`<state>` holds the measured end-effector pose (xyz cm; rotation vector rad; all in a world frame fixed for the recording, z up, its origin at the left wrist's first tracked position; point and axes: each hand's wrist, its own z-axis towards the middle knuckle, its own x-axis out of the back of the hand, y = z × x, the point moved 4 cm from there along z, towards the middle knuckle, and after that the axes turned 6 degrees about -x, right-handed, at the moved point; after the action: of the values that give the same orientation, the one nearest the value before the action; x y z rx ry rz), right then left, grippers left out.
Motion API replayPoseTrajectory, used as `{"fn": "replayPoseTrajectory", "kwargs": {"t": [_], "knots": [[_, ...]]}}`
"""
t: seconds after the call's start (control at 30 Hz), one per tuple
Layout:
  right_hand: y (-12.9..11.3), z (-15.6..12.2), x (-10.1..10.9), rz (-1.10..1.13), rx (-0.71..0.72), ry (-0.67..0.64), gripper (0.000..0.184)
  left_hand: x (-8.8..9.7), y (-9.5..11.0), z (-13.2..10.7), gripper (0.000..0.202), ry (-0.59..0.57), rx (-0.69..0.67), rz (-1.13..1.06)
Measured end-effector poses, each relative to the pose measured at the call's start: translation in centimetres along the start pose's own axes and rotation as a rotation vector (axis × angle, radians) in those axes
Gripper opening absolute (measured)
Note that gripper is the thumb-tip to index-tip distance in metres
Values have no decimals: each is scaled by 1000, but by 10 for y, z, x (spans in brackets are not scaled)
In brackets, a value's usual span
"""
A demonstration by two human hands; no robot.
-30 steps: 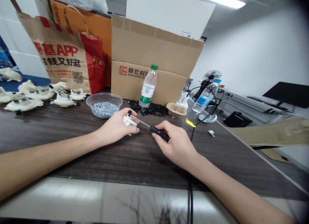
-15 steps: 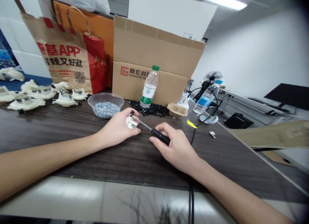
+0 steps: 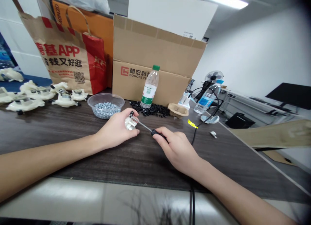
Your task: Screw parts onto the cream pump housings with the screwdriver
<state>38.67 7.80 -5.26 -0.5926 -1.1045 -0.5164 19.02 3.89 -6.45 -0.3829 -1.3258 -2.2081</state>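
My left hand (image 3: 119, 128) is closed around a white plastic part (image 3: 130, 123) with a small black piece at its top, held above the dark table. In my right hand (image 3: 177, 147) is a screwdriver (image 3: 155, 132), its black handle wrapped by the fingers. The thin metal shaft points left and its tip meets the white part near the black piece; the exact contact is too small to make out. Behind my left hand stands a clear plastic bowl (image 3: 91, 105) of small silver screws.
Several white plastic assemblies (image 3: 64, 100) lie at the left. A green-capped bottle (image 3: 148, 89) stands by a pile of small black parts (image 3: 159, 111), before a cardboard box (image 3: 170, 68). A pulp tray (image 3: 178, 110), a blue-capped bottle (image 3: 206, 100) and a black cable (image 3: 194, 136) are rightward.
My right-hand fingers have shifted forward along the screwdriver handle, covering more of it. The white part has tilted slightly in my left hand, and the view has moved a little.
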Motion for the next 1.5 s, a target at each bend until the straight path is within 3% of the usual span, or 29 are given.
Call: {"fn": "replayPoseTrajectory", "kwargs": {"t": [0.13, 0.3, 0.47, 0.57, 0.7, 0.8, 0.9, 1.03, 1.17, 1.3, 1.5], "knots": [[-1, 3, 2, 194, -77, -45, 18, -5, 0, 2, 42, -39, 67, -125], [-3, 2, 6, 289, -75, 48, 16, -8, -5, 6, 44, -59, 165, -304], [-1, 3, 15, 199, 118, 183, 17, -7, -10, 7, 44, -45, 219, -340], [2, 4, 15, 26, 209, 174, 28, -6, -10, 7, 43, -33, 207, -324], [4, 0, 9, -149, 227, 127, 36, -4, -7, 5, 40, -20, 133, -240], [2, -1, 6, -138, 201, 95, 36, -2, -5, 3, 37, -2, 86, -159], [-1, 1, 6, 14, 105, 60, 30, -1, -3, 3, 36, 8, 63, -121], [-3, 4, 9, 182, -20, 49, 18, -6, -4, 6, 40, -43, 143, -262], [-1, 4, 8, 215, -50, 78, 20, -9, -6, 8, 43, -56, 205, -335], [4, 3, 11, 131, 87, 219, 9, -8, -10, 9, 43, -45, 218, -349], [0, 1, 14, -229, 366, 434, 17, -4, -12, 8, 42, -19, 147, -306]]}}
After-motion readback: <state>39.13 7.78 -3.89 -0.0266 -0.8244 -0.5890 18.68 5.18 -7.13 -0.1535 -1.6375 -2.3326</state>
